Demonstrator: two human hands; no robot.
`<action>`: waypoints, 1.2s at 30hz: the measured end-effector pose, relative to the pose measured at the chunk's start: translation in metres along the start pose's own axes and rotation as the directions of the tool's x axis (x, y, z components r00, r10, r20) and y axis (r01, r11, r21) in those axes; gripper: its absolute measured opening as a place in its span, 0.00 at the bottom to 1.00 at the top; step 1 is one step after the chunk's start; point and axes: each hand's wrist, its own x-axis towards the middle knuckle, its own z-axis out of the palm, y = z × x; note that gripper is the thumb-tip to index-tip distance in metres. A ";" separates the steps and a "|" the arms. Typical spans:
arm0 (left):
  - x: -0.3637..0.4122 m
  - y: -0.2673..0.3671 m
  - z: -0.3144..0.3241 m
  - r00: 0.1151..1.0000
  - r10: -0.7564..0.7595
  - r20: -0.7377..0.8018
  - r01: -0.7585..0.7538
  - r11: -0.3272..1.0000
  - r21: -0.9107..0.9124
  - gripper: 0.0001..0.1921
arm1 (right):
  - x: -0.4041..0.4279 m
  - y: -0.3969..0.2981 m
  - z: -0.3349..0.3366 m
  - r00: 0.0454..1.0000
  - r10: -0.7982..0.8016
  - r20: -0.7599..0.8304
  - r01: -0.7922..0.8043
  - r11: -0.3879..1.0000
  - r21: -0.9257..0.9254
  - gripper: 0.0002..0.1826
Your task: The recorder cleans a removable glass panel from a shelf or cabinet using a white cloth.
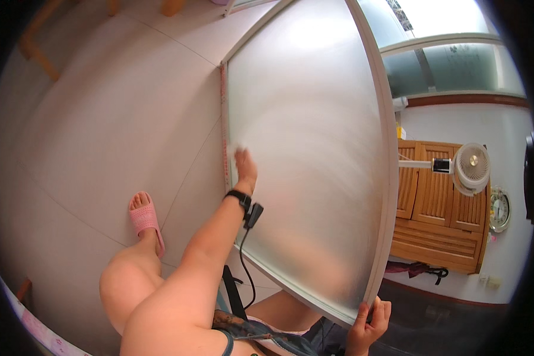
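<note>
A framed frosted glass panel (302,147) stands tilted in front of me, with streaky marks on its surface. My left hand (246,167) is at the glass near the panel's left edge, blurred, its fingers extended and nothing visible in it. A black wrist strap (240,196) with a small device and a cable (250,267) is on that arm. At the lower right, my right hand (369,324) grips the corner of the panel's pale frame (385,213). Red-marked tape or print (225,151) runs along the left side of the frame.
Pale floor tiles (93,133) lie to the left, with wooden furniture legs (40,58) at the upper left. My foot wears a pink slipper (144,218). Beyond the panel are a fan (471,167), a wooden cabinet (440,204), a wall clock (499,209) and a window (454,66).
</note>
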 end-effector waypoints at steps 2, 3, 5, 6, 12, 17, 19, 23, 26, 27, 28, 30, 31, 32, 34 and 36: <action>-0.009 0.091 0.046 0.938 0.344 0.045 -0.347 0.936 0.067 0.28 | -0.007 0.012 0.004 0.989 0.146 0.014 -0.147 0.989 0.034 0.13; -0.023 0.145 0.062 0.868 0.484 0.111 -0.490 0.871 0.028 0.28 | -0.008 0.009 0.001 0.986 0.165 0.007 -0.165 0.986 0.024 0.13; -0.070 0.235 0.077 0.660 0.730 0.175 -0.727 0.680 -0.095 0.28 | 0.001 0.005 0.004 0.994 0.109 -0.009 -0.108 0.993 0.044 0.06; -0.092 0.264 0.075 0.546 0.811 0.211 -0.814 0.573 -0.096 0.29 | 0.002 0.004 0.007 0.994 0.105 -0.008 -0.104 0.992 0.070 0.07; -0.249 0.257 0.040 0.340 0.782 0.522 -0.798 0.534 -0.279 0.35 | 0.000 0.010 0.008 0.993 0.114 0.010 -0.114 0.993 0.041 0.07; -0.315 0.211 0.009 0.142 0.721 0.678 -0.789 0.496 -0.362 0.37 | -0.003 0.018 0.005 0.993 0.115 0.032 -0.116 0.992 0.048 0.08; -0.313 0.211 0.011 0.113 0.731 0.673 -0.821 0.450 -0.351 0.36 | -0.001 0.016 0.007 0.990 0.134 0.034 -0.136 0.989 0.056 0.08; -0.281 0.244 0.033 0.133 0.747 0.652 -0.881 0.390 -0.267 0.37 | 0.001 0.020 0.006 0.992 0.129 0.016 -0.130 0.990 0.059 0.08; -0.213 0.285 0.063 0.232 0.839 0.492 -0.914 0.361 -0.185 0.34 | 0.003 0.017 0.005 0.992 0.127 0.018 -0.127 0.991 0.043 0.08; -0.183 0.299 0.071 0.243 0.871 0.427 -0.938 0.323 -0.126 0.32 | 0.003 0.013 0.006 0.993 0.119 0.020 -0.120 0.992 0.037 0.08; -0.147 0.313 0.075 0.255 0.900 0.354 -0.942 0.314 -0.119 0.28 | 0.001 0.012 0.007 0.994 0.110 0.027 -0.111 0.993 0.048 0.08; -0.106 0.332 0.087 0.265 0.924 0.277 -0.947 0.304 -0.108 0.24 | -0.003 0.020 0.008 0.989 0.146 0.026 -0.148 0.986 0.074 0.08; -0.095 0.341 0.092 0.264 0.929 0.259 -0.946 0.302 -0.119 0.20 | -0.003 0.022 0.008 0.991 0.133 0.030 -0.135 0.988 0.080 0.08; -0.091 0.345 0.095 0.263 0.934 0.241 -0.946 0.299 -0.128 0.17 | -0.004 0.023 0.008 0.994 0.109 0.026 -0.110 0.992 0.065 0.08; -0.103 0.341 0.099 0.238 0.951 0.195 -0.931 0.281 -0.232 0.12 | -0.003 0.022 0.007 0.996 0.080 0.028 -0.081 0.995 0.054 0.07; -0.118 0.337 0.095 0.249 0.934 0.257 -0.920 0.311 -0.239 0.09 | -0.001 0.017 0.001 0.991 0.103 0.088 -0.106 0.994 0.024 0.07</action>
